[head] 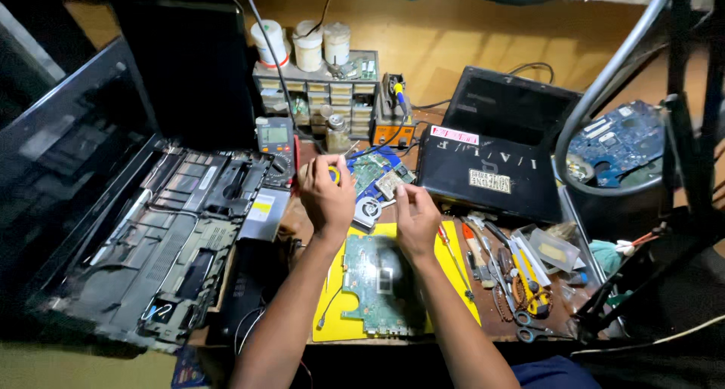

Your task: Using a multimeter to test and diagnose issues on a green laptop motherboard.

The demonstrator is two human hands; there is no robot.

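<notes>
Green circuit board (377, 283) lies just below both hands' fingers (404, 196).

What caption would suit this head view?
Two hands, left hand and right hand, above a green circuit board on a yellow mat.

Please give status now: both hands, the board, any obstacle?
Left hand holds yellow tape roll. Right hand over green circuit board on yellow mat. Screwdrivers lie beside.
</notes>
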